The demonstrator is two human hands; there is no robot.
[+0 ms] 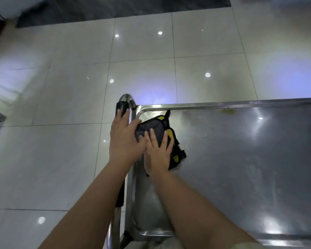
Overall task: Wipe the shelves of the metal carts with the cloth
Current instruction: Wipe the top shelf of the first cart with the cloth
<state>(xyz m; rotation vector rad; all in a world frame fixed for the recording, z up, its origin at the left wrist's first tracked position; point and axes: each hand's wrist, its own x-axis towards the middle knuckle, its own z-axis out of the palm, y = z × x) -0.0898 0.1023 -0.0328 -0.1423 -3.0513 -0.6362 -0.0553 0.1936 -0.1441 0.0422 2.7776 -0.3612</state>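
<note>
A steel cart's top shelf [241, 159] fills the right half of the view, with a raised rim. A folded grey cloth with black and yellow edging [166, 139] lies near the shelf's far left corner. My right hand [158, 151] presses flat on the cloth with straight fingers. My left hand [124, 139] lies over the cart's handle bar, its thumb touching the cloth's left edge and its fingers stretched along the black grip [122, 107].
A yellowish smear [227, 111] sits by the shelf's far rim. The steel handle tube [115, 227] runs down the cart's left side. Glossy pale floor tiles [61, 141] surround the cart, with a dark strip [124, 8] at the top.
</note>
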